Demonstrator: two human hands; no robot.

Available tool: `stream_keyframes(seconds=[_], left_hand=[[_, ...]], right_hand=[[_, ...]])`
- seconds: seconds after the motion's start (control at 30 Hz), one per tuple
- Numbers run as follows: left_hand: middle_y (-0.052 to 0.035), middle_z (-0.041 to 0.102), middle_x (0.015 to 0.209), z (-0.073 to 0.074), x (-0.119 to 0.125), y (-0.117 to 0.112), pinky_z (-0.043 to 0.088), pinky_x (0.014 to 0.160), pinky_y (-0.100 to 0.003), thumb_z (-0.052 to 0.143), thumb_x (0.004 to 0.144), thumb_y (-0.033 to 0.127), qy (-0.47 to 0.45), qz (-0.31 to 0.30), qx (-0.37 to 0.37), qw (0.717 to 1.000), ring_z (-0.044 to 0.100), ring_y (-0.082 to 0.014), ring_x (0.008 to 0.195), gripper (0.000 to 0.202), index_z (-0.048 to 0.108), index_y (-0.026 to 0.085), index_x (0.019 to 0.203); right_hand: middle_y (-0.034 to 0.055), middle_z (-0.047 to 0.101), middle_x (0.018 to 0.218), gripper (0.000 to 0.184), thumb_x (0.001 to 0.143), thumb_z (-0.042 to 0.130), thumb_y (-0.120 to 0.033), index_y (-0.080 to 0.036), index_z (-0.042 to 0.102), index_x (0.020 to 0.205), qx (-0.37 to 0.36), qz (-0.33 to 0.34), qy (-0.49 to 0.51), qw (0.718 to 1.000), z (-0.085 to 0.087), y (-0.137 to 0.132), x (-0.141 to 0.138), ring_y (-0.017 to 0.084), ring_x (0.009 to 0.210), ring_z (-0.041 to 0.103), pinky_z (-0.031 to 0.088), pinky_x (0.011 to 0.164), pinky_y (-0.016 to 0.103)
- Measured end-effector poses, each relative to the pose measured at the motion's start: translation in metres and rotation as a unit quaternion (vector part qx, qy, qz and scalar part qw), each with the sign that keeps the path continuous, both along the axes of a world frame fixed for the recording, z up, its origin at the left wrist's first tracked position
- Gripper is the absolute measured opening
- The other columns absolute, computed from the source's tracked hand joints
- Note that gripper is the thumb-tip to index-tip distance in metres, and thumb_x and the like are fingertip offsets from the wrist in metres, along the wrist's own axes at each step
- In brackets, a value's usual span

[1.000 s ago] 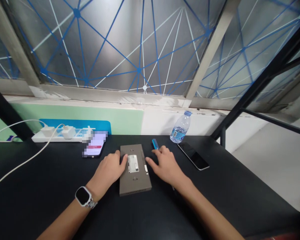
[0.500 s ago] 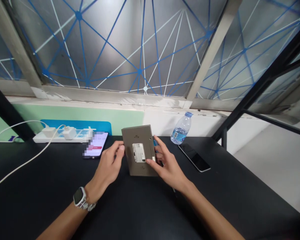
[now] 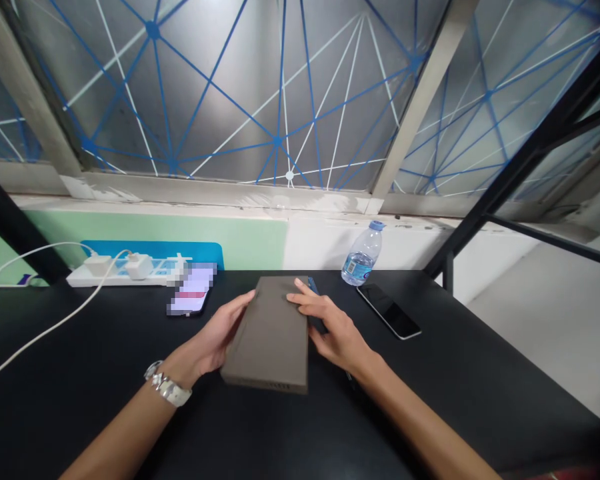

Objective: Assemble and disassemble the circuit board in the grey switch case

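A flat grey-brown metal box point(image 3: 273, 337) with small slots along its near edge is held just above the black table point(image 3: 105, 373), plain side up. My left hand point(image 3: 215, 340), with a watch on the wrist, grips its left edge, palm turned up under it. My right hand point(image 3: 330, 327) holds the right edge, fingers laid over the top far corner. A blue object point(image 3: 314, 285) peeks out behind my right fingers.
A lit phone point(image 3: 190, 297) lies left of the box and a dark phone point(image 3: 389, 311) lies to the right. A water bottle point(image 3: 363, 255) stands by the wall. A white power strip point(image 3: 125, 270) with chargers and cables sits at the back left.
The box lay label side up, was tipped upright by both hands, and is now turned over with the plain side up. My left wrist has rotated palm up.
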State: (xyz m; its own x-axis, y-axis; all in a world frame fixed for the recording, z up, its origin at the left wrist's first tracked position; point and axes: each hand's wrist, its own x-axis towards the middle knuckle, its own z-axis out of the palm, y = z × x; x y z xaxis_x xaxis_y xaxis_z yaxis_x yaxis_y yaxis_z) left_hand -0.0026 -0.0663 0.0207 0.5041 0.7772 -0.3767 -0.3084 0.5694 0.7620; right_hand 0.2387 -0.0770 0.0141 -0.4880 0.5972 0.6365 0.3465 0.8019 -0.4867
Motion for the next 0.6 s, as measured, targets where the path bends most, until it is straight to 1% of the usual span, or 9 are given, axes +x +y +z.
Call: stream_keyframes(seconds=[0.1,0.17,0.2,0.27,0.33,0.4,0.43,0.5,0.6], left_hand=[[-0.0101,0.071,0.115,-0.004,0.005,-0.003,0.058,0.069,-0.029,0.063,0.088,0.041,0.018,0.027,0.039,0.999,0.069,-0.0247,0.099,0.042,0.06,0.02,0.124],[-0.0099,0.069,0.12,-0.007,0.008,-0.004,0.057,0.068,-0.029,0.065,0.088,0.038,0.022,0.031,0.074,0.997,0.068,-0.0248,0.101,0.045,0.056,0.022,0.129],[-0.0103,0.068,0.121,-0.008,0.008,-0.005,0.056,0.067,-0.029,0.065,0.088,0.037,0.022,0.028,0.09,0.995,0.068,-0.0253,0.101,0.047,0.054,0.023,0.131],[-0.0115,0.067,0.121,-0.01,0.009,-0.005,0.056,0.065,-0.03,0.065,0.088,0.037,0.025,0.021,0.114,0.993,0.068,-0.0266,0.1,0.051,0.05,0.023,0.135],[-0.0124,0.066,0.123,-0.011,0.011,-0.006,0.055,0.066,-0.031,0.065,0.089,0.037,0.036,0.026,0.137,0.99,0.067,-0.0278,0.101,0.054,0.047,0.024,0.137],[-0.0134,0.065,0.125,-0.012,0.013,-0.007,0.056,0.066,-0.031,0.066,0.088,0.038,0.051,0.037,0.159,0.985,0.067,-0.0287,0.102,0.055,0.047,0.023,0.137],[-0.0138,0.065,0.125,-0.013,0.015,-0.007,0.056,0.067,-0.032,0.066,0.088,0.038,0.058,0.043,0.167,0.983,0.067,-0.0289,0.102,0.054,0.048,0.022,0.137],[-0.0146,0.064,0.126,-0.013,0.018,-0.008,0.056,0.071,-0.034,0.068,0.087,0.038,0.07,0.058,0.174,0.981,0.067,-0.0288,0.101,0.054,0.05,0.02,0.134],[-0.0147,0.065,0.126,-0.014,0.022,-0.008,0.056,0.084,-0.039,0.07,0.085,0.037,0.076,0.086,0.184,0.976,0.067,-0.028,0.103,0.053,0.052,0.018,0.13]], right_hand=[[0.008,0.049,0.148,0.038,0.088,0.048,-0.004,-0.026,0.056,0.118,-0.027,-0.015,0.025,0.999,-0.006,0.004,-0.004,0.026,0.145,0.032,0.032,0.113,0.053],[0.0106,0.04,0.152,0.041,0.088,0.054,-0.011,-0.026,0.051,0.127,-0.068,-0.061,0.07,0.993,-0.013,0.008,-0.007,0.026,0.143,0.036,0.038,0.11,0.049],[0.0125,0.04,0.152,0.045,0.089,0.056,-0.016,-0.026,0.047,0.132,-0.099,-0.079,0.098,0.987,-0.016,0.011,-0.007,0.026,0.138,0.043,0.044,0.106,0.045],[0.0139,0.053,0.137,0.049,0.092,0.056,-0.026,-0.025,0.039,0.138,-0.181,-0.1,0.15,0.967,-0.022,0.015,-0.009,0.023,0.117,0.061,0.053,0.092,0.038],[0.0077,0.067,0.1,0.038,0.096,0.049,-0.038,-0.023,0.046,0.131,-0.279,-0.107,0.173,0.939,-0.024,0.017,-0.009,0.018,0.082,0.069,0.057,0.071,0.031],[-0.0011,0.059,0.063,0.037,0.097,0.041,-0.051,-0.02,0.055,0.111,-0.364,-0.112,0.166,0.91,-0.021,0.016,-0.01,0.015,0.05,0.06,0.05,0.047,0.025],[-0.0039,0.053,0.054,0.041,0.096,0.039,-0.057,-0.02,0.057,0.101,-0.395,-0.112,0.152,0.899,-0.019,0.014,-0.01,0.014,0.041,0.054,0.044,0.038,0.023],[-0.0053,0.05,0.051,0.044,0.093,0.043,-0.062,-0.02,0.056,0.096,-0.421,-0.108,0.12,0.892,-0.014,0.01,-0.01,0.012,0.034,0.047,0.036,0.03,0.021],[-0.002,0.061,0.063,0.044,0.089,0.052,-0.063,-0.022,0.054,0.105,-0.428,-0.102,0.085,0.894,-0.01,0.006,-0.009,0.011,0.037,0.049,0.035,0.03,0.02]])
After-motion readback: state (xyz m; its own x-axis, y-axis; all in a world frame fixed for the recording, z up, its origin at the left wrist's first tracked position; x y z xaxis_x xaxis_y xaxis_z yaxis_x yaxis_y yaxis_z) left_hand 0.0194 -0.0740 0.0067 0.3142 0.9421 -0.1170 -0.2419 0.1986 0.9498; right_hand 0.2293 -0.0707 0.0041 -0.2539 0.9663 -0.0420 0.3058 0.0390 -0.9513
